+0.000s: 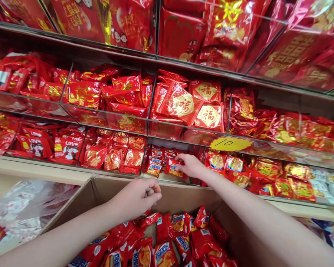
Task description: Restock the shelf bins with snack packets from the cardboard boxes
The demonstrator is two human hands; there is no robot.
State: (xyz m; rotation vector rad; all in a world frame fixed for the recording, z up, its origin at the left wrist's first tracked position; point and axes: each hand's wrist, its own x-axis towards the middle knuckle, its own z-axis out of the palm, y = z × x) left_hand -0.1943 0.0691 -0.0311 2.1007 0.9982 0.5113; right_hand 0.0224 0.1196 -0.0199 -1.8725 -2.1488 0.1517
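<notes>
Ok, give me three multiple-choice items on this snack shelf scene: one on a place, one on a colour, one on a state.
1. Where is the right hand?
A. in a bin of the lowest shelf row
B. inside the cardboard box
C. on the top shelf

2. What colour is the oval price tag marked 10?
A. white
B. yellow
C. blue

3. How is the left hand held?
A. flat and spread on the shelf
B. fingers curled in, above the cardboard box
C. gripping the plastic bag

Answers:
1 A, it rests on a red snack packet in that bin.
2 B, the tag is plainly yellow with dark writing.
3 B, the fingers are curled over the packets in the box; whether they hold anything cannot be told.
</notes>
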